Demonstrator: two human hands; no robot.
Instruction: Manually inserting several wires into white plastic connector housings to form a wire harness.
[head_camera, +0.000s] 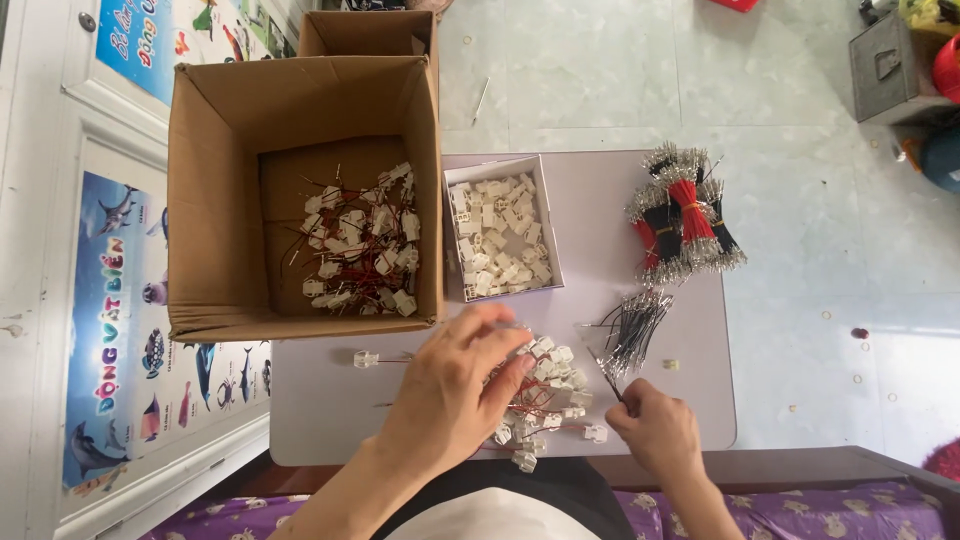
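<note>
My left hand (455, 385) lies spread, fingers loosely curled, over the pile (545, 395) of white connectors with red wires on the worktop (320, 400), just below the tray (503, 228) of bare housings. My right hand (655, 432), right of the pile, pinches one black wire (608, 378) by its lower end. I judge the step goes best if I grip the wire close to its tip, hold one connector steady with my left fingertips and feed the wire straight along its own line. The wire's long axis runs up and to the left, its free end towards the loose black wires (635, 325). The box (200, 200), left of the tray, holds finished pieces.
</note>
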